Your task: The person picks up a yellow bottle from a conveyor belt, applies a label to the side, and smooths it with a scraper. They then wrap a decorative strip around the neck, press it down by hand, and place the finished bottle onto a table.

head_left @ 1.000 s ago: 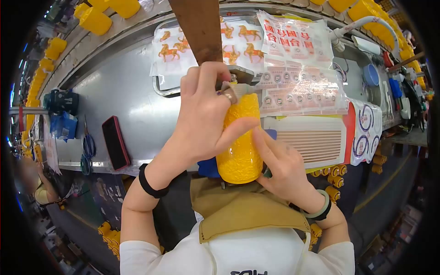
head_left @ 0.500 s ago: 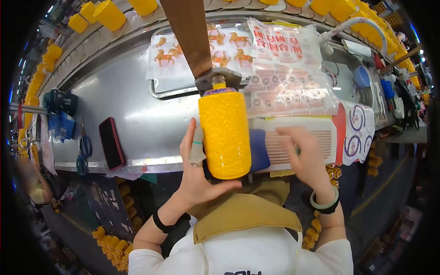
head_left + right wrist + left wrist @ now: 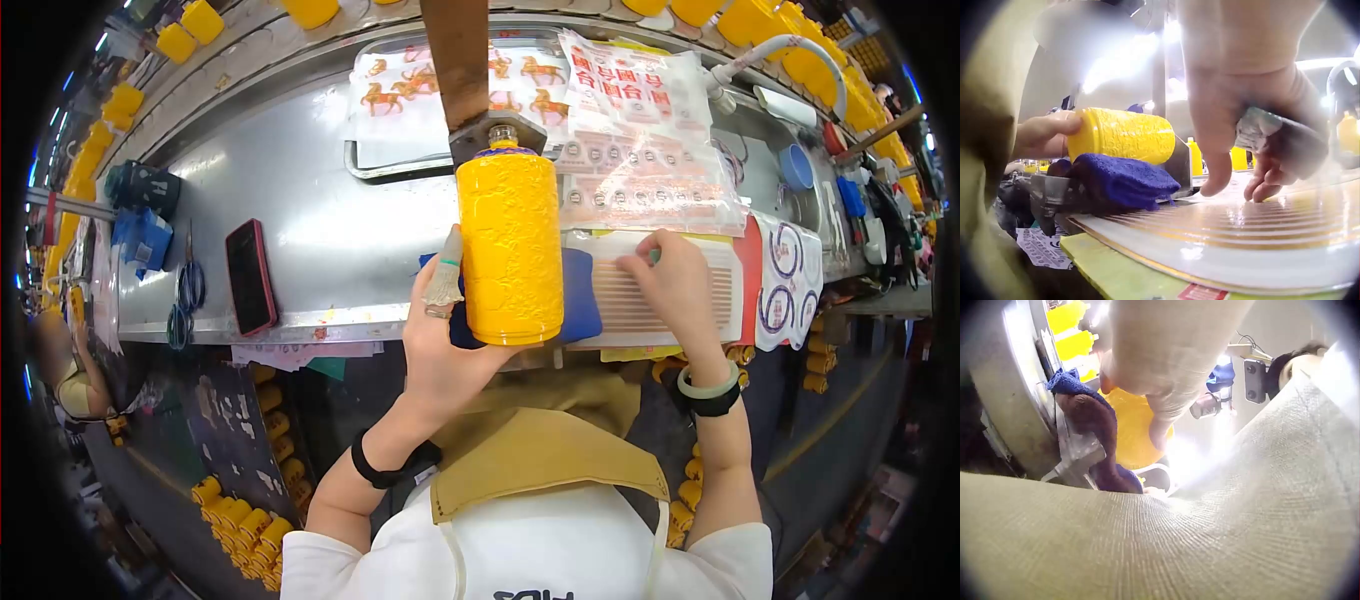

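Observation:
A yellow embossed bottle (image 3: 510,250) lies with its neck at a dark metal bracket. My left hand (image 3: 440,330) grips its base end from the left, thumb across the bottom and a pale wrap with a green band on one finger. In the right wrist view that thumb rests on the bottle's (image 3: 1129,134) end. To the right, my right hand (image 3: 680,290) reaches down over a striped sheet (image 3: 690,318), fingertips right at its surface. A dark piece with a greenish-grey end (image 3: 1260,128) is tucked against the right palm, partly hidden by fingers.
A blue cloth (image 3: 580,300) lies under the bottle on a support. A wooden beam (image 3: 455,55) rises behind the bracket. Printed decal sheets (image 3: 640,150) cover the table's back. A phone (image 3: 250,277) and scissors (image 3: 188,290) lie at left.
My left hand has gone from the bottle's neck end to its base. My right hand has left the bottle and moved right, its fingers now at the striped sheet.

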A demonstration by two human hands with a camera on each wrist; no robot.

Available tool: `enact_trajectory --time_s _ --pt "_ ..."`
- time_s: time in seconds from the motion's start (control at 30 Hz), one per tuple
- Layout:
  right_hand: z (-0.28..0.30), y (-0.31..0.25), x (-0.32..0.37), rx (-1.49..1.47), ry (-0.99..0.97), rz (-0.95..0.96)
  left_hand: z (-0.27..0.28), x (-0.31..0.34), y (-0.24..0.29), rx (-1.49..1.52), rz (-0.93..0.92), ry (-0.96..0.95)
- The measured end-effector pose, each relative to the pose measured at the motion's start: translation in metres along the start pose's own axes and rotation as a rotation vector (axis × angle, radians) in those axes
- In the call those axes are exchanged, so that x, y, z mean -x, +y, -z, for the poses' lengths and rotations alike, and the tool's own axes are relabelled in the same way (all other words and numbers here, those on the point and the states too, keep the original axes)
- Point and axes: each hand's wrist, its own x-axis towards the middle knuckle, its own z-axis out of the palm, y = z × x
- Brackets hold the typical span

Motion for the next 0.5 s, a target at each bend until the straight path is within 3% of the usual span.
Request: enact_trajectory --time_s 0.23,0.4,0.47,0.5 --pt "-0.005 0.019 -0.004 -0.171 -0.033 -0.038 -0.006 0.001 -0.008 0.097 0.024 0.017" --pt "0.003 0.015 0.010 0.094 0.162 0.157 -0.006 0.000 -0.015 -0.010 -0.007 0.002" --pt "0.015 0.003 0.017 -0.002 0.176 0.214 -0.001 -0.002 -0.004 -0.031 -0.016 -0.010" --pt "0.022 -0.004 0.021 -0.097 0.195 0.268 0.000 -0.005 0.003 -0.083 -0.112 0.029"
